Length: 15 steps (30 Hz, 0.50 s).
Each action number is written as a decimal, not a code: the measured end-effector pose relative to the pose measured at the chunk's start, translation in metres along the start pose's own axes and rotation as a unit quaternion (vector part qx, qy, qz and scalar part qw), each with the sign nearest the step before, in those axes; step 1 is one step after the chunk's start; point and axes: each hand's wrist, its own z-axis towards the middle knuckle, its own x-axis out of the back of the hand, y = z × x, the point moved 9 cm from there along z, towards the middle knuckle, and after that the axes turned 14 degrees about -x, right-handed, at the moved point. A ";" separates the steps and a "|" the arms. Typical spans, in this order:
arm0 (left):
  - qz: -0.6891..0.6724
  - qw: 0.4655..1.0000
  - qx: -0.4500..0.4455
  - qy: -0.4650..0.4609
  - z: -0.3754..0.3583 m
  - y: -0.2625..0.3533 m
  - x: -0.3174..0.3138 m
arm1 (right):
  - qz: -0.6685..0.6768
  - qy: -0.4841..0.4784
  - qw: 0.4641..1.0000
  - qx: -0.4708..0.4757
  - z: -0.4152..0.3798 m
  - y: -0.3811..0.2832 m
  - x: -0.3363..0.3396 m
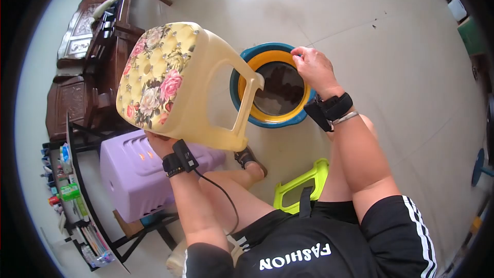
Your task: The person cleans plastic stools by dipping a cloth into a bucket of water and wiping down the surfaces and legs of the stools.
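A cream plastic stool (216, 82) with a flower-printed, quilted-looking seat is held up tilted, its legs pointing right. My left hand (160, 143) grips it at the lower edge of the seat, the fingers mostly hidden behind it. To the right, on the floor, stands a round basin (278, 121) with a blue outer rim and a yellow inner band, dark water inside. Over the basin's right rim is my right hand (315, 69), its fingers curled together. Whether they pinch the rim or something small cannot be made out. One stool leg overlaps the basin in view.
A purple plastic box (136, 175) with vents is at the left, beside a black-framed shelf (82, 185) of small goods. Dark carved wooden furniture (77, 103) lines the wall. A lime-green stool (280, 198) is under me. Pale tiled floor (386, 72) extends right.
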 end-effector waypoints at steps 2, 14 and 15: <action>-0.055 0.998 0.027 -0.012 0.002 -0.005 0.004 | 0.001 -0.024 1.000 0.009 0.010 0.004 -0.015; 0.671 0.677 -0.264 -0.145 0.000 0.032 0.056 | -0.405 -0.331 0.841 0.136 0.100 0.029 -0.153; 0.833 0.395 -0.321 -0.217 -0.020 0.027 0.055 | -0.423 -0.356 0.818 0.155 0.096 0.052 -0.182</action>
